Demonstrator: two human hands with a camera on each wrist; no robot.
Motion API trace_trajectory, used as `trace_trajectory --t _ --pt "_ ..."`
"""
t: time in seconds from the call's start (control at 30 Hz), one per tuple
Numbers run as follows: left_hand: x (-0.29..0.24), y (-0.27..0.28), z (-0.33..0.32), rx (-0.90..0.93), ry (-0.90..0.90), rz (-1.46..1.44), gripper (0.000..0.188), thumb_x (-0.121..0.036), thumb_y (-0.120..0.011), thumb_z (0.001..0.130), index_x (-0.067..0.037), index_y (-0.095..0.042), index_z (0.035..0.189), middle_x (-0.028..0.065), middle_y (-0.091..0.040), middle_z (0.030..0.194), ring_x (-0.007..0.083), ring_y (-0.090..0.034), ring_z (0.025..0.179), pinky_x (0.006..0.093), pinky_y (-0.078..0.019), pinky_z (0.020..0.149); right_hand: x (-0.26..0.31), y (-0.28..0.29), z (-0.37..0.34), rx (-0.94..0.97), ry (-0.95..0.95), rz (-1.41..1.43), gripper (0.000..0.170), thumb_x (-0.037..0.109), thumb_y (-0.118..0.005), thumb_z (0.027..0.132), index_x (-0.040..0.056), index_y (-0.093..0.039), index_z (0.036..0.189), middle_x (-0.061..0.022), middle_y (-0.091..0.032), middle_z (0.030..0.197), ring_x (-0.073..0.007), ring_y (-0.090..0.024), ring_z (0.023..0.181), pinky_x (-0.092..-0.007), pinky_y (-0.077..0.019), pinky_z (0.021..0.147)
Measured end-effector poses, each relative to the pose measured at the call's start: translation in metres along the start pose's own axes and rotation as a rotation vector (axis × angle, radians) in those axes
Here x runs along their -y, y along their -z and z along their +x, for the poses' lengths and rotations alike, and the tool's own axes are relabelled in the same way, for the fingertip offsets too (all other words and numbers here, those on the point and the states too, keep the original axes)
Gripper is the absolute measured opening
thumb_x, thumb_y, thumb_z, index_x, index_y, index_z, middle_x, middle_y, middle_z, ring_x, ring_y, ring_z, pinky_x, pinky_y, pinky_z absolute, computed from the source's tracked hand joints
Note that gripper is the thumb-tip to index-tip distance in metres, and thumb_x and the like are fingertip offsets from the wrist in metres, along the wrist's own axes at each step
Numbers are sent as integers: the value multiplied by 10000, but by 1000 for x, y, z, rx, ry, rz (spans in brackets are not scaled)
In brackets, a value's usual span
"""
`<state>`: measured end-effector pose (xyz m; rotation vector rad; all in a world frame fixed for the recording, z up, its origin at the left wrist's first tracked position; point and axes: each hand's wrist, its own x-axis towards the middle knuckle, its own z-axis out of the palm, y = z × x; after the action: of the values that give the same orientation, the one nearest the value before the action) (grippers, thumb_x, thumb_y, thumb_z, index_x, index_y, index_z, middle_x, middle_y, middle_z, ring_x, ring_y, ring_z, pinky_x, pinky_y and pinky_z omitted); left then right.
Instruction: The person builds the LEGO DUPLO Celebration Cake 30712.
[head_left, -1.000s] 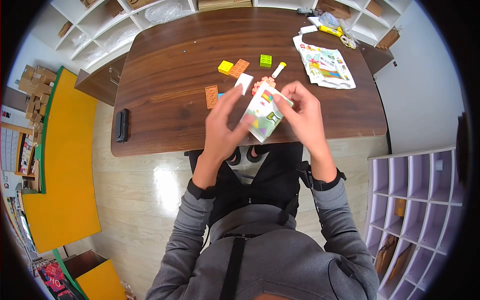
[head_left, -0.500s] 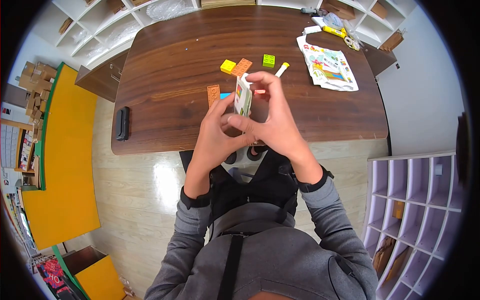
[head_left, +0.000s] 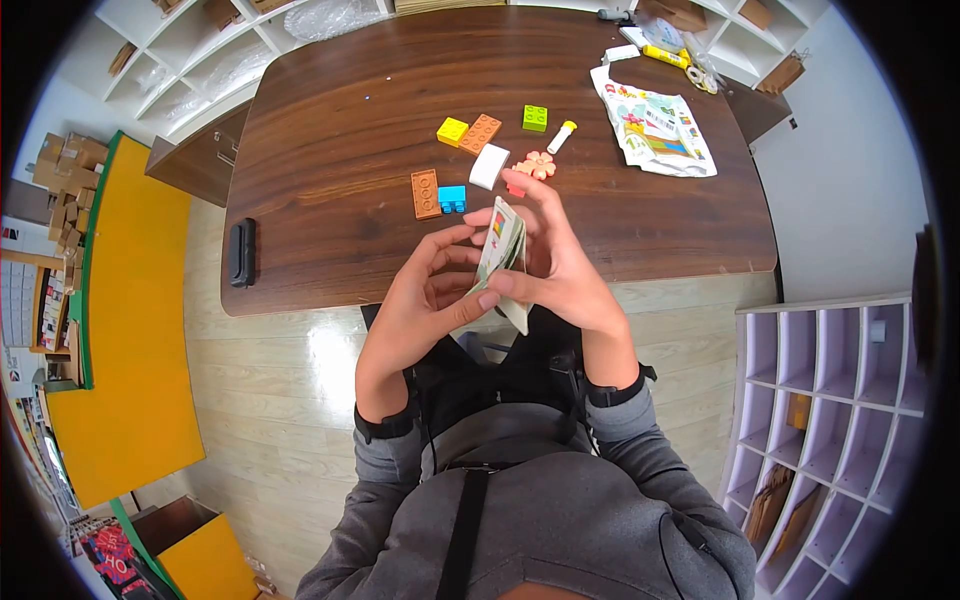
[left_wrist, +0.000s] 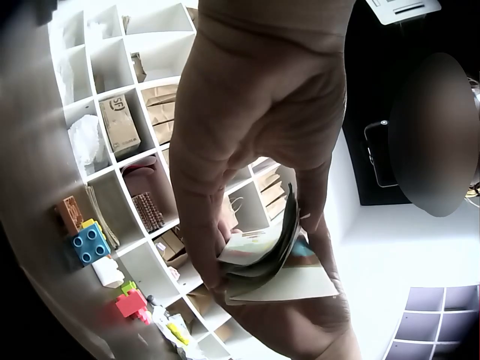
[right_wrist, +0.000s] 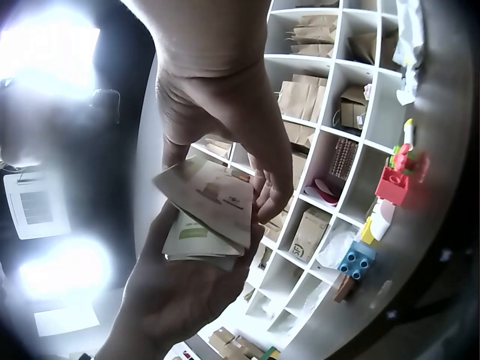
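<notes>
Between both hands, above the table's front edge, is a small printed booklet [head_left: 497, 240], its leaves spread apart. My left hand [head_left: 400, 315] holds its left side, thumb along the lower part. My right hand [head_left: 580, 285] pinches the right side, its thumb against the near face. The left wrist view shows the booklet [left_wrist: 277, 281] with its leaves bent and fanned; the right wrist view shows its printed leaves [right_wrist: 206, 195] askew. Just beyond the hands lie a blue brick [head_left: 452, 198], a brown brick [head_left: 425, 193], a white brick [head_left: 489, 167] and a pink flower piece [head_left: 540, 165].
Farther back are a yellow brick [head_left: 452, 131], an orange-brown brick [head_left: 480, 133], a green brick [head_left: 535, 118] and a white tube with a yellow end [head_left: 562, 137]. A printed bag [head_left: 660, 130] lies at the right, a black case [head_left: 242, 253] at the left edge.
The booklet has turned from showing its flat face to nearly edge-on, its leaves now parted. Both hands have moved back toward the body, uncovering the white brick and flower piece.
</notes>
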<state>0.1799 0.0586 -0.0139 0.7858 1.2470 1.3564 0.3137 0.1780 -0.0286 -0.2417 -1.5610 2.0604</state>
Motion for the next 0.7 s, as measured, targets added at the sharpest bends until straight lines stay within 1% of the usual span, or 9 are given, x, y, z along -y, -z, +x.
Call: trace_trajectory --t 0.07,0.13,0.17,0.27,0.3,0.37,0.5,0.57,0.7 --pt "2 0 -1 0 -56 0 618 -96 -697 784 -36 -354 1295 113 -517 1130 184 -549 1015 286 -482 804 2 3 -2 -7 4 40 813 90 -716 759 78 -181 1371 -159 -484 1190 -183 -526 1034 -314 -438 869" --pt "1 0 -1 -2 -52 -10 604 -89 -690 789 -35 -361 1292 112 -519 1134 183 -548 1016 284 -476 807 5 5 -3 -63 -61 81 746 56 -677 788 77 -204 1364 -157 -487 1187 -164 -540 988 -276 -455 829" --pt "0 1 -1 -2 -47 -19 589 -82 -683 794 -34 -368 1289 112 -521 1138 182 -546 1017 282 -471 809 4 6 -4 -86 -59 60 671 41 -646 810 58 -251 1353 -151 -491 1189 -149 -546 975 -252 -461 808" --pt "3 1 2 -5 -62 35 559 -83 -675 801 -31 -388 1279 107 -524 1131 179 -542 1023 283 -462 814 4 11 -3 -71 -51 20 595 71 -626 835 39 -306 1335 -146 -493 1202 -146 -541 996 -270 -450 845" --pt "3 1 2 -5 -61 33 559 -83 -675 801 -31 -388 1279 107 -524 1131 179 -542 1023 283 -462 814 4 12 -4 -72 -53 19 595 71 -626 835 39 -306 1335 -146 -493 1202 -146 -541 996 -270 -450 845" --pt "3 1 3 -15 -62 67 530 -98 -675 805 -15 -413 1258 104 -530 1127 171 -538 1029 282 -456 823 5 14 -5 -87 -45 -68 528 113 -597 865 29 -345 1322 -139 -492 1217 -143 -534 1011 -288 -432 885" --pt "2 1 8 -49 -129 87 492 -107 -672 810 8 -442 1229 104 -536 1127 161 -537 1022 275 -456 814 8 14 -5 -112 -65 -80 507 148 -569 888 27 -344 1326 -134 -491 1224 -148 -533 1019 -295 -416 910" --pt "0 0 8 -124 -164 96 464 -110 -672 811 23 -465 1204 103 -554 1109 143 -539 1002 255 -457 784 8 13 -5 -110 -68 -20 502 178 -542 906 21 -332 1334 -124 -489 1221 -153 -537 1004 -291 -417 898" --pt "-1 3 7 -167 -178 80 440 -110 -672 813 21 -481 1187 98 -569 1091 127 -543 977 237 -457 754 8 13 -7 -87 -85 -24 499 216 -521 920 18 -329 1336 -112 -496 1190 -151 -542 980 -287 -418 880"
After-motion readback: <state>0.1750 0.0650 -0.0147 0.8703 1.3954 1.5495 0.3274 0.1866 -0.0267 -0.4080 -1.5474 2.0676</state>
